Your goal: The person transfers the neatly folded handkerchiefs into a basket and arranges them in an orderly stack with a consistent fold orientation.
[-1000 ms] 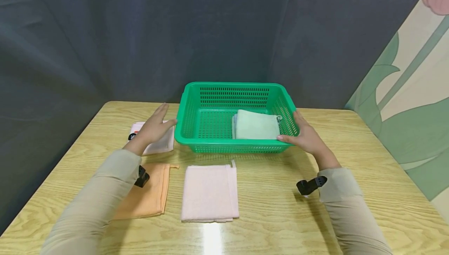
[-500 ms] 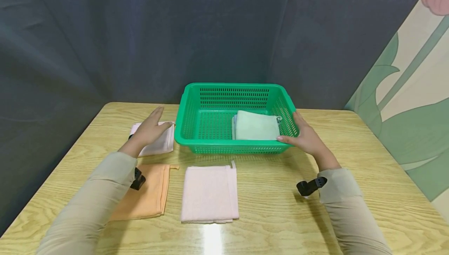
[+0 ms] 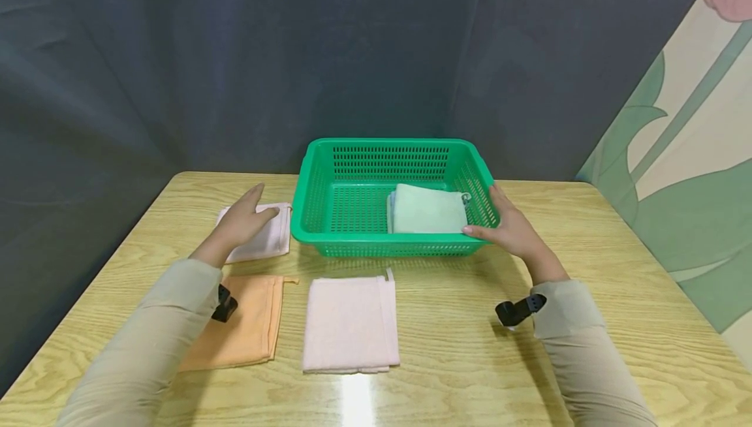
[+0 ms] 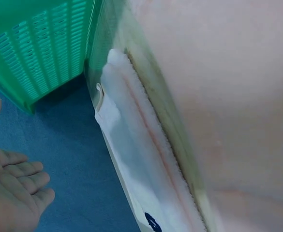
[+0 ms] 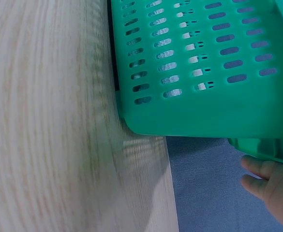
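A green plastic basket [image 3: 376, 237] with slotted walls stands at the back middle of the table. In it, toward the right, lies a folded pale green towel [image 3: 429, 210] over other folded cloth. My right hand [image 3: 514, 230] touches the basket's front right corner, thumb on the front rim and fingers along the right side. To the left of the basket, my left hand [image 3: 236, 223] is apart from it with spread fingers, over a folded pale pink towel [image 3: 273, 234] that it partly hides. In the left wrist view its fingers [image 4: 32, 181] hold nothing.
A folded orange towel [image 3: 252, 322] lies under the left forearm, partly hidden. Right of it is a folded pink towel [image 3: 351, 324] with a hanging loop. A dark curtain [image 3: 376, 55] hangs behind the table.
My left hand has left the basket's left rim and moved leftward, over the pale pink towel. The right hand stays at the basket's right corner, and the basket stands still.
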### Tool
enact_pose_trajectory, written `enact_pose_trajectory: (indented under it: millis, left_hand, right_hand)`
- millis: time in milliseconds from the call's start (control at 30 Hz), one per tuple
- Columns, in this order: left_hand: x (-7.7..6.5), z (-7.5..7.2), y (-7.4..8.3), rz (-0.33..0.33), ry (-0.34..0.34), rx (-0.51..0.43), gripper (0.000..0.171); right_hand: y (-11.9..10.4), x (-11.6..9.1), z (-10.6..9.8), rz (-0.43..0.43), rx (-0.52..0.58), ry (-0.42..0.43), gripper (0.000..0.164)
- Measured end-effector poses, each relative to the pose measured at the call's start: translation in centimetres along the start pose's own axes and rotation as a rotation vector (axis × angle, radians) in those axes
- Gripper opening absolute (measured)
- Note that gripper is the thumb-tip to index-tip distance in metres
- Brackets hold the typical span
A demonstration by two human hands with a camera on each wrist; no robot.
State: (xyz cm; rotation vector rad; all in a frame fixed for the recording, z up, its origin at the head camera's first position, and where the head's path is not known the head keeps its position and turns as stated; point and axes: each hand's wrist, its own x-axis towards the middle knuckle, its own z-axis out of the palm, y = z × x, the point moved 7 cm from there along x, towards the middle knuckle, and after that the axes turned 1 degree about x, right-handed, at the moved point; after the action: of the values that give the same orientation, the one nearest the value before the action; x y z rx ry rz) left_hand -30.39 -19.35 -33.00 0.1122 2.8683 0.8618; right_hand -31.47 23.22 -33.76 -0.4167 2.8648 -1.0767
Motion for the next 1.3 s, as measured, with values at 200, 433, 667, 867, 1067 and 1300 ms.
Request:
enact_pose_trajectory:
  millis: [200,433,667,867,1067,1300]
  left_hand:
    - [-0.3,0.0,-0.7,-0.015,-0.004,0.002,0.072]
    - [-0.5,-0.3,-1.3,-0.026,0.003,0.01,0.073]
    - [-0.6,-0.6,-1.8,-0.039,-0.01,0.001,0.075]
    - [-0.6,-0.5,-2.7,-0.059,-0.015,-0.012,0.075]
    - [-0.7,-0.7,-3.5,-0.076,-0.013,-0.012,0.077]
    - [-0.9,-0.9,-4.0,-0.096,-0.01,-0.009,0.075]
  right_hand:
    - [0.0,0.1,0.0,-0.002,0.0,0.006,0.106]
    - [0.0,0.1,0.0,0.002,0.0,0.003,0.106]
    - [0.0,0.1,-0.2,0.002,-0.006,0.001,0.106]
    - [0.1,0.1,-0.2,0.007,0.003,-0.001,0.106]
    - [0.1,0.0,0.0,0.002,0.01,0.0,0.105]
    - [0.2,0.0,0.0,0.003,0.013,0.003,0.105]
